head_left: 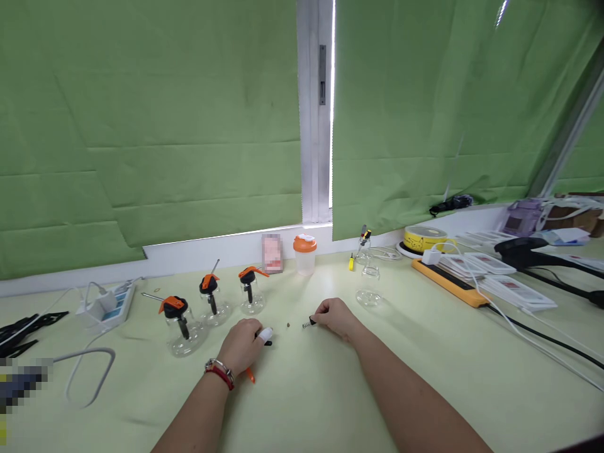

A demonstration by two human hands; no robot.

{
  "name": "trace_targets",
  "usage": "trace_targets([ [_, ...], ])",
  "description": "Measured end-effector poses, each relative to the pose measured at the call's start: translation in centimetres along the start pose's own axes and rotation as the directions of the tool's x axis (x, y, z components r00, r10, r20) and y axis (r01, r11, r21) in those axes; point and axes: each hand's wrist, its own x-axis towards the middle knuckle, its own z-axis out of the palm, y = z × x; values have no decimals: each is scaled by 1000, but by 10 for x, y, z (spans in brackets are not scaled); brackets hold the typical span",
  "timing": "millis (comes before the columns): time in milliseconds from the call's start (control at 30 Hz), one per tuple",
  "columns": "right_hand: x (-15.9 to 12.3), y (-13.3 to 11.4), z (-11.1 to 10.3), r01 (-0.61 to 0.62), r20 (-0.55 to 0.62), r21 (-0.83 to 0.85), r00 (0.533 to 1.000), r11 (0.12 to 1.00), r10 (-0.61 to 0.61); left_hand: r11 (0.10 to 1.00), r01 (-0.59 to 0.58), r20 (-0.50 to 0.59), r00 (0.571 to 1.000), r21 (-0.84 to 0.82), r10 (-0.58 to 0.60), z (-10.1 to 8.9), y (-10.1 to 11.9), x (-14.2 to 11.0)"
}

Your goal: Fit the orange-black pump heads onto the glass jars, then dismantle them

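Note:
My left hand rests on the pale green table, fingers curled round a small black part with a white tip at the thumb side; an orange piece pokes out under the palm. My right hand pinches a small black piece with a metal spring sticking out to the left. A tiny dark bit lies on the table between the hands. Three clear glass cups with orange-and-black tops stand just left of and behind my left hand.
A bare clear glass cup and a white jar with an orange lid stand behind my right hand. A power strip and cables lie far left. An orange power strip, white packets and a yellow tape roll sit right.

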Motion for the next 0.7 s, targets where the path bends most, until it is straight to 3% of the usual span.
trace_targets([
  [100, 1, 1, -6, -46, 47, 56, 998, 997, 43, 1000, -4, 2, 1000, 16, 4, 0, 1, 1],
  [267, 3, -2, -12, -35, 19, 133, 999, 990, 33, 1000, 2, -1, 1000, 29, -2, 0, 2, 1],
  [700, 12, 10, -13, 85, -233, 117, 971, 989, -55, 999, 9, 4, 1000, 45, -10, 0, 1, 1],
])
